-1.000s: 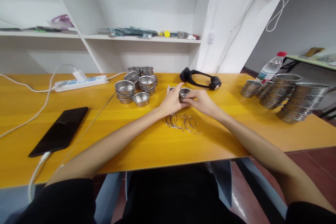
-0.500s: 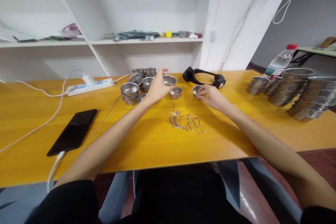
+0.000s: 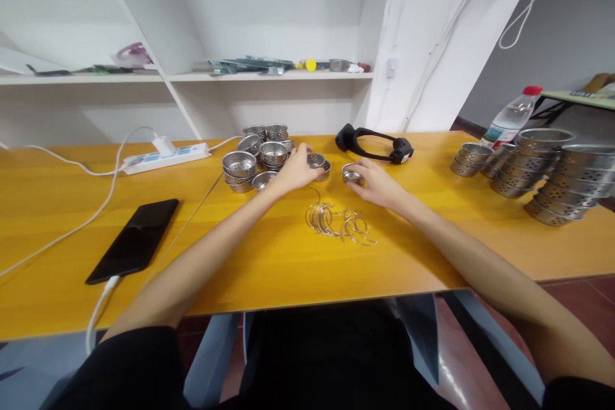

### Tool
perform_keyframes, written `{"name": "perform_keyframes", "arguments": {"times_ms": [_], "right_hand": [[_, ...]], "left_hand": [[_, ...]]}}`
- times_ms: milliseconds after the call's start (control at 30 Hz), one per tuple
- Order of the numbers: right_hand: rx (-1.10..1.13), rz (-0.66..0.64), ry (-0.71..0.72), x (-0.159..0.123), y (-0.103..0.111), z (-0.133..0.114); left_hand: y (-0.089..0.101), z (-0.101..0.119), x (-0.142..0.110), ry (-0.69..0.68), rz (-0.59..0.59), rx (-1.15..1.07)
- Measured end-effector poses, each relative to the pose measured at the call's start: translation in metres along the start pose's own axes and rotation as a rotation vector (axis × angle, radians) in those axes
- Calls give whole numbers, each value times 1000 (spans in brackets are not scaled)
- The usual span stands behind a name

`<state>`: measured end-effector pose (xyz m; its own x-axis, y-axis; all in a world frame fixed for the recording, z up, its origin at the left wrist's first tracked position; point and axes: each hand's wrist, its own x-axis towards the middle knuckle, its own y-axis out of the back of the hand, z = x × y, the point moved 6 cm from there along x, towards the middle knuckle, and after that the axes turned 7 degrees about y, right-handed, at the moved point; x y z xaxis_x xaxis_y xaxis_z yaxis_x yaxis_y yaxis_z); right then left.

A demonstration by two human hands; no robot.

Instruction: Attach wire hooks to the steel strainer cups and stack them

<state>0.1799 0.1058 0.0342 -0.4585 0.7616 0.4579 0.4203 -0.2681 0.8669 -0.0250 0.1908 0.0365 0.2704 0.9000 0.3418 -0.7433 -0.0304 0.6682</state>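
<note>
My left hand (image 3: 298, 170) has its fingers closed on a shallow perforated metal cup (image 3: 316, 161), which overlaps a second small metal cup (image 3: 327, 170) just to its right. The fingertips are partly hidden behind the rim. My right hand (image 3: 377, 183) pinches another small metal cup (image 3: 352, 174) by its right side, at the table surface. Between me and the cups lies a loose bunch of thin bent metal wire rings (image 3: 327, 220). Left of my left hand, several perforated cups (image 3: 239, 165) are grouped, some stacked.
Tall stacks of perforated metal cups (image 3: 521, 160) and a red-capped water bottle (image 3: 513, 116) stand at the right. A black headband-like device (image 3: 375, 144) lies behind my right hand. To the left are a phone (image 3: 134, 240) on a cable and a white power strip (image 3: 168, 159).
My left hand has come down and nearer with its cup, which now overlaps the small cup beside it. My right hand has drawn its cup a little to the left and nearer.
</note>
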Motion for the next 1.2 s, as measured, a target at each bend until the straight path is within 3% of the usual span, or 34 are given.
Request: {"name": "perform_keyframes", "arguments": {"times_ms": [200,433,533,667,767,833,933,1033,1200], "right_hand": [[-157,-25,-54,-2,-1,-2],[-278,-123,-35,-1,-14,2],[-304,-106,-24,-1,-16,-1],[-299,27,65,-4,-3,-21],[-106,112,181,-8,4,-49],[-4,115,184,-6,1,-65],[-20,13,-24,8,-13,-75],[-24,-277,-282,30,-34,-73],[27,-553,-381,69,-44,-72]], "left_hand": [[-22,13,-8,-78,-30,-224],[-18,2,-20,-36,37,218],[-24,-2,-24,-44,22,296],[-26,0,-29,-90,16,250],[-14,-2,-42,-90,36,224],[-5,-4,-57,-99,33,226],[4,-6,-77,-115,22,265],[6,-7,-83,-110,26,314],[2,-3,-79,-97,34,338]]}}
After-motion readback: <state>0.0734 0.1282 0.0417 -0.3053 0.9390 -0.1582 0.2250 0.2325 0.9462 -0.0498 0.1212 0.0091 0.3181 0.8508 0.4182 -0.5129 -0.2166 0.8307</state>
